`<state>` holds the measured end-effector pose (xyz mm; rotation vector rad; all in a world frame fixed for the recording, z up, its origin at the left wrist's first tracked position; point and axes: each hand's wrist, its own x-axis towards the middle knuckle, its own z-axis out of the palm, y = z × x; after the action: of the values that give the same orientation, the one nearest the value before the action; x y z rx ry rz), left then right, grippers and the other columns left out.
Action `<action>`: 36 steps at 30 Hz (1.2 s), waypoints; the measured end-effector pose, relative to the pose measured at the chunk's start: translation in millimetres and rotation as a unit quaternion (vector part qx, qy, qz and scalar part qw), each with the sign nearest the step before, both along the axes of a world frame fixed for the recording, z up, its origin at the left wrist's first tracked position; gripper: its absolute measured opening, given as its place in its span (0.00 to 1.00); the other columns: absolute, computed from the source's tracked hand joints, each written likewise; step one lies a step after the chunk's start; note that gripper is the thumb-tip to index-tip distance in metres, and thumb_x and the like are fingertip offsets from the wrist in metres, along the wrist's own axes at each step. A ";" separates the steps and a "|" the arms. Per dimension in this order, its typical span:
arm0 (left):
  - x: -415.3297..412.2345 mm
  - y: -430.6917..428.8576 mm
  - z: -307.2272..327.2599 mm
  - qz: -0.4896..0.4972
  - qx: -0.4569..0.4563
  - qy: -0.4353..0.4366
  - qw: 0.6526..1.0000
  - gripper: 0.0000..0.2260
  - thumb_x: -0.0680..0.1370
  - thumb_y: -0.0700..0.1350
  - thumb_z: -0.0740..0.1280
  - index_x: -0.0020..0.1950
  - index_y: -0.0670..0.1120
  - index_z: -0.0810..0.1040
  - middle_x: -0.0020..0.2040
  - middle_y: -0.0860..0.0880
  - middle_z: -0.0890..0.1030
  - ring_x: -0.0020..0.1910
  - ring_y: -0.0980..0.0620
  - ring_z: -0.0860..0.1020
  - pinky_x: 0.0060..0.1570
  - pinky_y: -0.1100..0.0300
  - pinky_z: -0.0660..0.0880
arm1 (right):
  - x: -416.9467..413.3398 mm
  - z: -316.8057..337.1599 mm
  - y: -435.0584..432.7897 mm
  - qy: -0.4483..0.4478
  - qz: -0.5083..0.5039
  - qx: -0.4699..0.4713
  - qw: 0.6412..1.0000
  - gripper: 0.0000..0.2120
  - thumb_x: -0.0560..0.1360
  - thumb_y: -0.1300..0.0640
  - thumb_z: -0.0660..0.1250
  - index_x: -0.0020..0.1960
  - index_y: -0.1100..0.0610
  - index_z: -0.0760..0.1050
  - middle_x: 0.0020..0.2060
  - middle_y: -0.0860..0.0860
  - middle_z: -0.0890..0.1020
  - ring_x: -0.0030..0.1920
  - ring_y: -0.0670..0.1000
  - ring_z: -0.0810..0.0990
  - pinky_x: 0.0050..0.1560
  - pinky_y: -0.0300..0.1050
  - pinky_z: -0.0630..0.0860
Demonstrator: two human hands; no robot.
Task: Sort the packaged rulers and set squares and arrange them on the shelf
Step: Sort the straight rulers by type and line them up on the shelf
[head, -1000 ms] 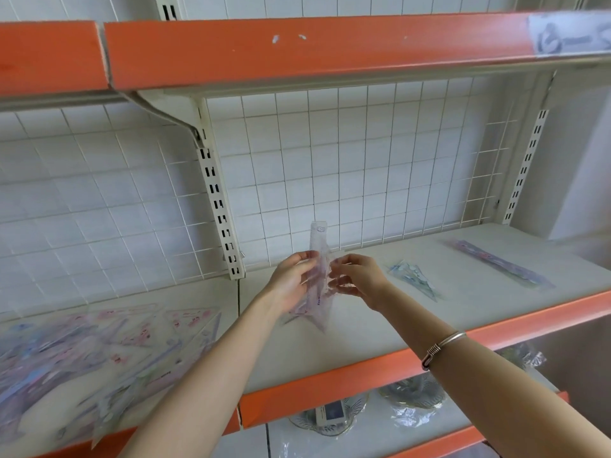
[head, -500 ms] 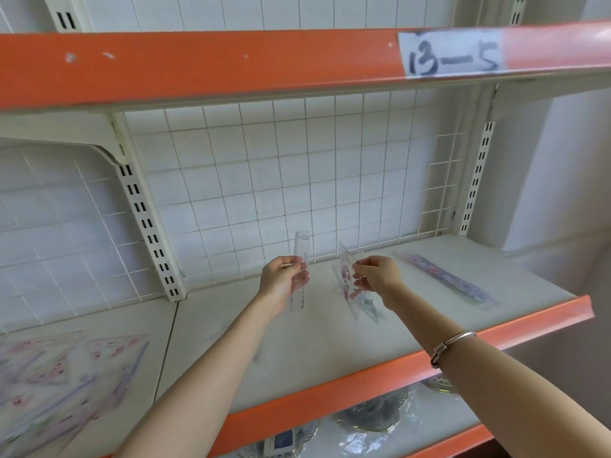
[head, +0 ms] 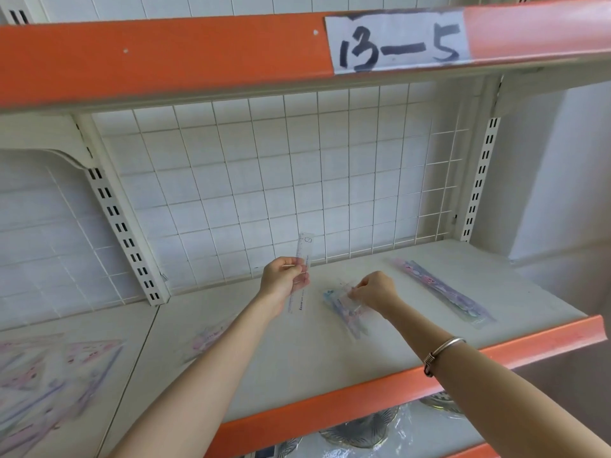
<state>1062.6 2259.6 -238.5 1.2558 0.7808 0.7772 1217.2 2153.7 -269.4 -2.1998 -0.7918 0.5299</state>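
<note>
My left hand (head: 285, 281) grips a clear packaged ruler (head: 301, 259) upright above the white shelf (head: 297, 352). My right hand (head: 375, 291) pinches a packaged set square (head: 345, 312) that lies low on the shelf, over another pale blue packet. A long purple packaged ruler (head: 443, 289) lies flat on the shelf to the right of my right hand. A heap of packaged rulers and set squares (head: 46, 385) lies on the neighbouring shelf section at the lower left.
A wire grid back panel (head: 281, 180) closes the rear. The upper shelf's orange edge (head: 165, 54) carries a paper label "13-5" (head: 396, 41). The orange front lip (head: 363, 395) bounds the shelf. Wrapped items (head: 360, 431) lie on the shelf below. One small pinkish packet (head: 206, 338) lies by my left forearm.
My hands have drawn apart: the left kept the ruler raised, the right carried the set square down to the shelf. The view shifted to the right.
</note>
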 end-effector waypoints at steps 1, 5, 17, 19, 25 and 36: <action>1.1 0.2 -0.2 0.002 0.002 0.004 1.000 0.06 0.79 0.30 0.60 0.53 0.35 0.75 0.42 0.42 0.77 0.36 0.48 0.77 0.36 0.63 0.81 | 1.4 -0.5 0.5 -0.008 0.003 -0.012 1.000 0.15 0.70 0.58 0.73 0.50 0.69 0.80 0.38 0.55 0.77 0.37 0.51 0.73 0.32 0.40 0.68; 6.2 0.3 -2.5 0.005 0.004 0.014 1.000 0.06 0.79 0.30 0.60 0.53 0.36 0.75 0.42 0.42 0.78 0.36 0.48 0.77 0.38 0.62 0.81 | 4.7 -0.5 -1.5 -0.051 0.014 -0.042 0.998 0.17 0.67 0.54 0.77 0.49 0.65 0.78 0.40 0.54 0.78 0.40 0.52 0.75 0.31 0.40 0.69; 38.3 -23.8 -1.9 -0.069 0.151 0.143 0.976 0.07 0.78 0.33 0.63 0.51 0.40 0.79 0.40 0.48 0.78 0.35 0.54 0.76 0.41 0.64 0.78 | 11.3 18.7 -10.6 -0.043 0.034 0.167 0.984 0.19 0.76 0.57 0.66 0.66 0.56 0.68 0.52 0.52 0.75 0.47 0.51 0.76 0.45 0.43 0.73; 45.7 -29.0 -1.4 -0.081 0.218 0.184 0.955 0.08 0.78 0.35 0.64 0.51 0.42 0.81 0.40 0.49 0.79 0.35 0.55 0.76 0.36 0.71 0.74 | 15.9 22.6 -17.0 -0.081 0.050 0.192 0.977 0.23 0.76 0.58 0.66 0.69 0.52 0.65 0.54 0.49 0.72 0.50 0.50 0.75 0.46 0.43 0.73; 71.6 -43.1 -3.2 -0.122 0.350 0.261 0.892 0.10 0.77 0.38 0.64 0.47 0.51 0.81 0.42 0.54 0.79 0.42 0.55 0.76 0.48 0.62 0.73 | 35.1 26.2 -32.9 -0.100 0.094 0.175 0.975 0.08 0.74 0.62 0.67 0.53 0.57 0.79 0.45 0.51 0.81 0.44 0.49 0.77 0.41 0.37 0.71; 91.7 -39.5 -7.3 -0.125 0.383 0.307 0.862 0.04 0.74 0.49 0.71 0.40 0.57 0.78 0.45 0.56 0.82 0.48 0.55 0.78 0.54 0.55 0.72 | 73.5 22.9 -64.1 -0.019 0.059 0.145 0.988 0.05 0.72 0.64 0.68 0.40 0.55 0.80 0.29 0.47 0.78 0.30 0.44 0.74 0.34 0.36 0.71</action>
<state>1154.3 2220.1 -245.8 2.3528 0.8030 0.4649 1290.8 2089.6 -246.5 -1.9092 -0.9604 0.4022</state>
